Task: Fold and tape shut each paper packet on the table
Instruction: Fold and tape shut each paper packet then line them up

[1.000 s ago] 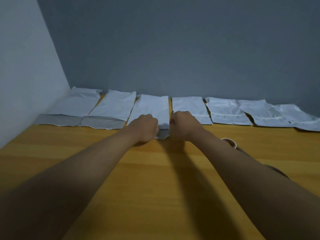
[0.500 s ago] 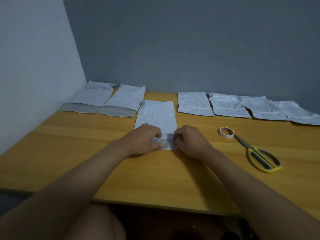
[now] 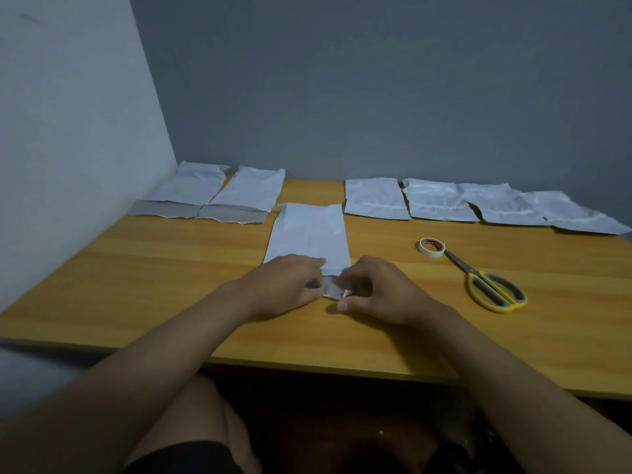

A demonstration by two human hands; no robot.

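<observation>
A white paper packet (image 3: 309,236) lies flat in the middle of the wooden table (image 3: 171,268), pulled out of the back row. Its grey flap at the near end sits between my hands. My left hand (image 3: 285,283) presses on the packet's near left corner and pinches the flap. My right hand (image 3: 378,290) grips the flap's right end with its fingertips. Two packets (image 3: 246,193) with open grey flaps lie at the back left. Several shorter packets (image 3: 441,201) lie in a row at the back right.
A small roll of tape (image 3: 431,247) and yellow-handled scissors (image 3: 492,289) lie to the right of my hands. Walls close off the table's left and back sides. The table's near edge runs just under my forearms, with my knee below it.
Both hands have drawn the packet toward me, out of the back row. The view has tilted down and widened, so the tape, scissors and table edge now show.
</observation>
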